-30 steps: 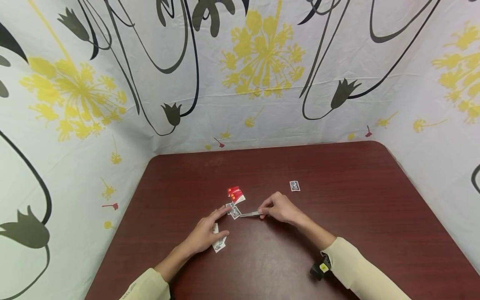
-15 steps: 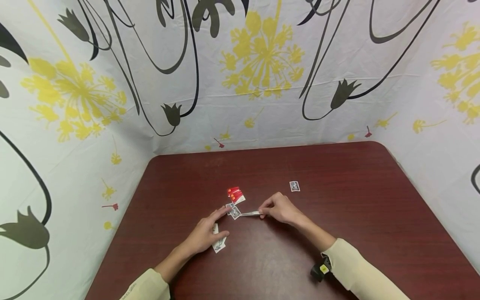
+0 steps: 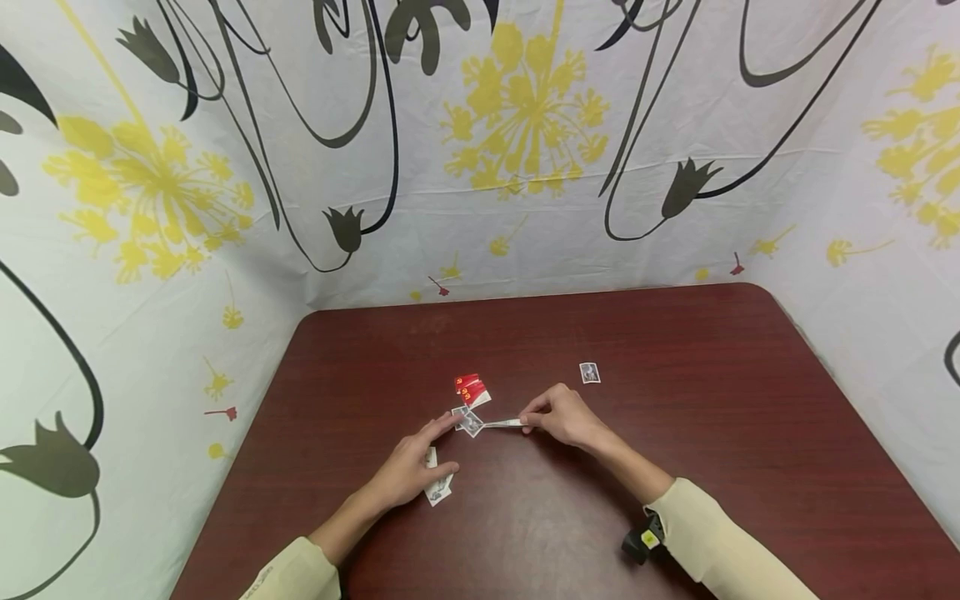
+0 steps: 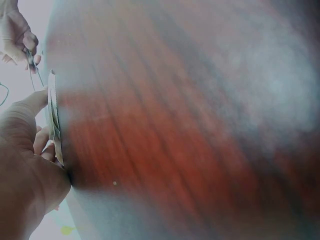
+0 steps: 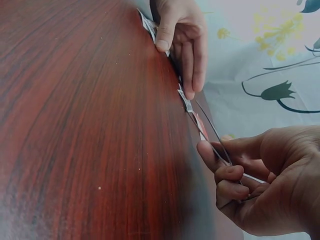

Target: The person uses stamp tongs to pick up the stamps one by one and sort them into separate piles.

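My right hand (image 3: 562, 417) pinches a pair of metal tweezers (image 5: 218, 145). Their prongs stand apart in the right wrist view, and the tips reach the edge of a grey-and-white stamp (image 3: 471, 423) in the head view. That stamp overlaps another one, which the index finger of my left hand (image 3: 405, 471) touches. Fingers extended, the left hand lies over more pale stamps (image 3: 439, 492), partly hidden beneath it. Edge-on in the left wrist view, those stamps (image 4: 53, 112) show beside the fingers. Just beyond lie several overlapping red stamps (image 3: 472, 390).
One separate grey stamp (image 3: 589, 372) lies farther back to the right on the dark red-brown table (image 3: 675, 350). Patterned cloth (image 3: 525, 208) hangs along the far and side edges. A black device (image 3: 642, 540) is strapped at the right wrist.
The tweezers have turned slightly and their tips sit a little higher; the stamp at the tips has shifted very slightly right. The left hand stays put.
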`<state>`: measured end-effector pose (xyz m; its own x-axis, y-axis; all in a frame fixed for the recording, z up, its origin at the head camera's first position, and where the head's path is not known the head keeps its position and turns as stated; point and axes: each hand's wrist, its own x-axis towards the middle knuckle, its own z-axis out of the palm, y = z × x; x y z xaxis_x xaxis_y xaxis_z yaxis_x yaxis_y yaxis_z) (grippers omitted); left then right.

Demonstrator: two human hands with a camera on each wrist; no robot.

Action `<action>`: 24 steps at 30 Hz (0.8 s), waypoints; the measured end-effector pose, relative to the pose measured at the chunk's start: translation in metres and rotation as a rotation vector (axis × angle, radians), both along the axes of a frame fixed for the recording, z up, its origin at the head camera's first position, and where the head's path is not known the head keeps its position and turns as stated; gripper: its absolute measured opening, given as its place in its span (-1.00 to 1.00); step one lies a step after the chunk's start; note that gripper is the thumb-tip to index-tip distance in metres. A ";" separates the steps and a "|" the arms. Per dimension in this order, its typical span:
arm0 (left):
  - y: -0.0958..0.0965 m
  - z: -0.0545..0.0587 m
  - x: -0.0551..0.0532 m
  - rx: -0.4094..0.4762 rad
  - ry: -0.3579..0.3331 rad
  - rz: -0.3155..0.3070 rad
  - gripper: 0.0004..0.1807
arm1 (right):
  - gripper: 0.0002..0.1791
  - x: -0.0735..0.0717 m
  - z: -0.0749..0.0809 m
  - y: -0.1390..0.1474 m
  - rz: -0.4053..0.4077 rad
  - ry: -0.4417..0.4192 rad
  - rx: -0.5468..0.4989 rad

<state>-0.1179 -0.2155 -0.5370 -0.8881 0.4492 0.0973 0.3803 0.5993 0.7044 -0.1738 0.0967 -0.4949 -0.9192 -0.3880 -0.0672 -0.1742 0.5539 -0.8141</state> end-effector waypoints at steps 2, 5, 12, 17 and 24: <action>0.000 0.000 0.000 0.001 0.002 -0.003 -0.13 | -0.90 0.000 -0.001 0.000 -0.003 0.001 0.001; 0.000 0.000 0.000 0.003 0.009 -0.007 -0.13 | -0.90 -0.001 -0.002 0.000 -0.005 0.005 0.003; 0.000 0.000 0.000 0.003 0.021 -0.016 -0.14 | -0.89 -0.003 -0.004 -0.001 -0.013 0.010 0.014; 0.000 0.000 0.000 0.007 0.023 -0.021 -0.14 | -0.89 -0.005 -0.005 -0.002 -0.024 0.007 0.014; 0.000 0.000 0.000 0.003 0.013 -0.017 -0.15 | -0.89 -0.008 -0.005 -0.003 -0.018 0.024 0.019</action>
